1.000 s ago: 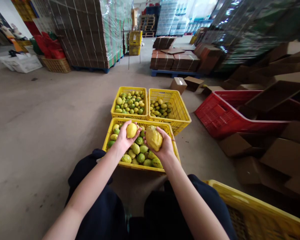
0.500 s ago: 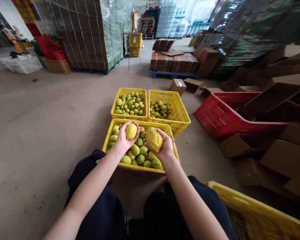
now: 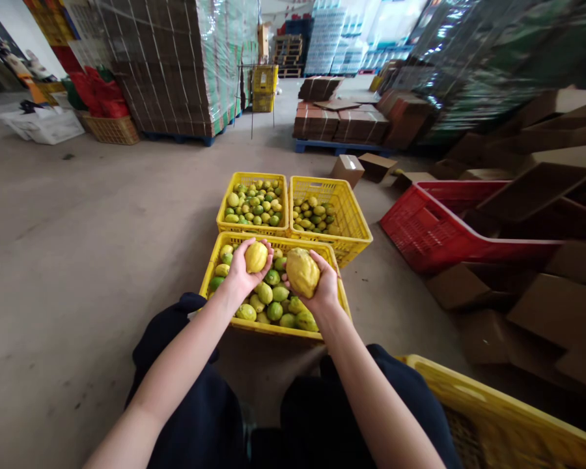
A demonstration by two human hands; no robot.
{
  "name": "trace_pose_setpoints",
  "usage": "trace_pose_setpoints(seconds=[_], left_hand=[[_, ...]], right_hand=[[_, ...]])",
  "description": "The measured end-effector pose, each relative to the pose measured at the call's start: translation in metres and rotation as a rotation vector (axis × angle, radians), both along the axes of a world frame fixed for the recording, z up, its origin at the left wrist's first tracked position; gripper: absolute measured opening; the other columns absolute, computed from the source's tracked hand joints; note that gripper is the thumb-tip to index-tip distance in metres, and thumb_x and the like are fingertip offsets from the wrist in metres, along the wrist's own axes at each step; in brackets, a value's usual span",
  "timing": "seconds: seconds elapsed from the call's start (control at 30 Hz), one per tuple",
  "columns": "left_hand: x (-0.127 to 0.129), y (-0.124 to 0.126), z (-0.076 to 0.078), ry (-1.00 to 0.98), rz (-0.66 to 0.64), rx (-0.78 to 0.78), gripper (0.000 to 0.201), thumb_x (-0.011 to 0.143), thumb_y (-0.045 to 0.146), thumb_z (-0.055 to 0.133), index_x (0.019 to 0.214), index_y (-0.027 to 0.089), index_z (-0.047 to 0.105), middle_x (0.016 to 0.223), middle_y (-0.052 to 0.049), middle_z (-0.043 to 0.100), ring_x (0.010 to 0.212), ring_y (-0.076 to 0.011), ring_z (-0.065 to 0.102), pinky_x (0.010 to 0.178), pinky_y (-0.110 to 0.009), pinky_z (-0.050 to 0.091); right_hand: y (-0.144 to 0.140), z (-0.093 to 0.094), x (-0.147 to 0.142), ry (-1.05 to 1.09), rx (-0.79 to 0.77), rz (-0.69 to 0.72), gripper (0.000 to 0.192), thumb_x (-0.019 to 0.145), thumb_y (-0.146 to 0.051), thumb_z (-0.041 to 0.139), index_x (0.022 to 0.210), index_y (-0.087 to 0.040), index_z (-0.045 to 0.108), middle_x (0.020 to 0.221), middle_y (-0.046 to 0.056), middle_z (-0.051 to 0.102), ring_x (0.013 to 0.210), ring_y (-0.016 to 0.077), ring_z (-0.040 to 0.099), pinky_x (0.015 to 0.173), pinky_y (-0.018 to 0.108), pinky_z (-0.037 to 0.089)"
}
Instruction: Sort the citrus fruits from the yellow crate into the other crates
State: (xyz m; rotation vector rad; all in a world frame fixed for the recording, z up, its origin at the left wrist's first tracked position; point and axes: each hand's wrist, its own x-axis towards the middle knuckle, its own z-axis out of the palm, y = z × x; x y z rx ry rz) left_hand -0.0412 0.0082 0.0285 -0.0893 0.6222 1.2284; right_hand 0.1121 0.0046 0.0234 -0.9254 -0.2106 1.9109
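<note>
Two hands are up in front of the person, each with one fruit in it. Closest of all are the person's dark trousers (image 3: 200, 404) and a yellow crate (image 3: 498, 417) by the right knee; only its rim and a bit of its holey wall show. The left hand (image 3: 241, 273) holds a small round lemon (image 3: 256, 256), smooth and bright yellow, and its fingers (image 3: 268, 251) curl around the fruit from below. The right hand (image 3: 322, 286) holds a big lumpy fruit (image 3: 302, 272), yellow with bumpy skin and a longer shape, and its fingers (image 3: 329, 264) wrap the side of it. Both fruits are held just above the near crate (image 3: 209, 273), which is yellow plastic with a grid of holes.

That near crate has lots of green and yellow fruit (image 3: 273, 299) left in it, so I think most of the sorting is not done yet. Behind it stand two more yellow crates side by side. The left far crate (image 3: 224, 208) is nearly full of mixed fruit, and the right far crate (image 3: 351, 215) has only a low pile, so there is room for more.

Further off lie a red crate (image 3: 420, 228), loose brown cardboard boxes (image 3: 542, 306) and tall stacks of flat cardboard (image 3: 166, 71) in shiny wrap on the grey concrete floor (image 3: 78, 228)
</note>
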Motion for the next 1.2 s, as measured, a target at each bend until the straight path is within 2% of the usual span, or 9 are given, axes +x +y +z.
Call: trace_pose_setpoints(seconds=[0.27, 0.43, 0.57, 0.67, 0.8, 0.87, 0.97, 1.07, 1.2], left_hand=[[0.000, -0.001, 0.002, -0.011, 0.019, -0.019, 0.014, 0.090, 0.023, 0.050, 0.087, 0.015, 0.061, 0.074, -0.003, 0.064, 0.064, -0.0121, 0.066, 0.053, -0.019, 0.057], [0.000, 0.000, 0.002, 0.004, 0.025, -0.019, 0.012, 0.089, 0.023, 0.052, 0.088, 0.015, 0.062, 0.075, -0.003, 0.064, 0.064, -0.0120, 0.066, 0.053, -0.019, 0.056], [0.000, -0.001, 0.003, 0.004, 0.027, -0.016, 0.013, 0.090, 0.023, 0.052, 0.087, 0.014, 0.062, 0.074, -0.003, 0.063, 0.064, -0.0119, 0.065, 0.055, -0.019, 0.056], [0.001, -0.002, 0.005, 0.045, 0.043, -0.013, 0.014, 0.089, 0.024, 0.054, 0.086, 0.014, 0.062, 0.075, -0.004, 0.064, 0.065, -0.0123, 0.065, 0.055, -0.019, 0.056], [0.004, 0.000, 0.006, 0.131, 0.137, -0.018, 0.009, 0.086, 0.023, 0.060, 0.085, 0.015, 0.063, 0.074, -0.004, 0.064, 0.064, -0.0130, 0.065, 0.058, -0.021, 0.058], [0.004, 0.000, 0.005, 0.139, 0.182, -0.020, 0.005, 0.085, 0.021, 0.062, 0.084, 0.016, 0.062, 0.074, -0.002, 0.065, 0.063, -0.0125, 0.065, 0.060, -0.022, 0.058], [0.004, 0.000, 0.003, 0.109, 0.140, -0.021, 0.006, 0.087, 0.021, 0.059, 0.084, 0.016, 0.061, 0.073, -0.002, 0.064, 0.064, -0.0124, 0.066, 0.063, -0.024, 0.059], [0.004, -0.001, 0.000, 0.106, 0.071, -0.015, 0.012, 0.090, 0.022, 0.054, 0.087, 0.014, 0.062, 0.071, -0.003, 0.064, 0.065, -0.0146, 0.067, 0.061, -0.025, 0.059], [0.004, -0.001, -0.003, 0.108, 0.046, -0.006, 0.018, 0.091, 0.022, 0.050, 0.097, 0.014, 0.065, 0.078, -0.007, 0.068, 0.073, -0.0182, 0.069, 0.062, -0.026, 0.059]], right_hand=[[0.001, -0.002, 0.000, -0.032, 0.006, 0.035, 0.034, 0.088, -0.039, 0.039, 0.081, -0.015, 0.063, 0.058, 0.009, 0.067, 0.045, 0.0203, 0.060, 0.031, 0.026, 0.041], [0.003, -0.007, 0.000, -0.086, -0.003, 0.047, 0.035, 0.088, -0.031, 0.033, 0.082, -0.016, 0.064, 0.054, 0.007, 0.065, 0.040, 0.0193, 0.058, 0.030, 0.026, 0.038], [0.002, -0.006, -0.001, -0.103, 0.035, -0.003, 0.029, 0.088, -0.041, 0.047, 0.085, -0.017, 0.064, 0.059, 0.003, 0.066, 0.042, 0.0175, 0.059, 0.032, 0.025, 0.042], [0.000, -0.001, -0.002, -0.120, 0.036, -0.044, 0.018, 0.081, -0.036, 0.064, 0.088, -0.019, 0.063, 0.061, 0.000, 0.067, 0.044, 0.0154, 0.060, 0.032, 0.022, 0.041], [-0.001, 0.004, -0.002, -0.126, 0.004, -0.019, 0.018, 0.085, -0.034, 0.056, 0.088, -0.019, 0.063, 0.062, 0.002, 0.069, 0.050, 0.0189, 0.065, 0.032, 0.023, 0.042], [-0.001, 0.005, -0.001, -0.115, -0.018, 0.008, 0.025, 0.089, -0.036, 0.048, 0.089, -0.017, 0.065, 0.062, 0.005, 0.069, 0.054, 0.0212, 0.067, 0.034, 0.025, 0.045], [0.001, 0.003, -0.001, -0.083, -0.038, 0.041, 0.034, 0.091, -0.036, 0.041, 0.090, -0.014, 0.066, 0.064, 0.009, 0.070, 0.058, 0.0238, 0.069, 0.038, 0.029, 0.049], [0.002, 0.001, -0.001, -0.052, -0.042, -0.002, 0.033, 0.091, -0.031, 0.039, 0.094, -0.013, 0.066, 0.065, 0.009, 0.071, 0.060, 0.0240, 0.069, 0.049, 0.034, 0.056], [0.003, -0.002, -0.002, -0.030, -0.012, -0.033, 0.029, 0.088, -0.023, 0.041, 0.101, -0.014, 0.066, 0.067, 0.007, 0.073, 0.061, 0.0236, 0.070, 0.060, 0.038, 0.059]])
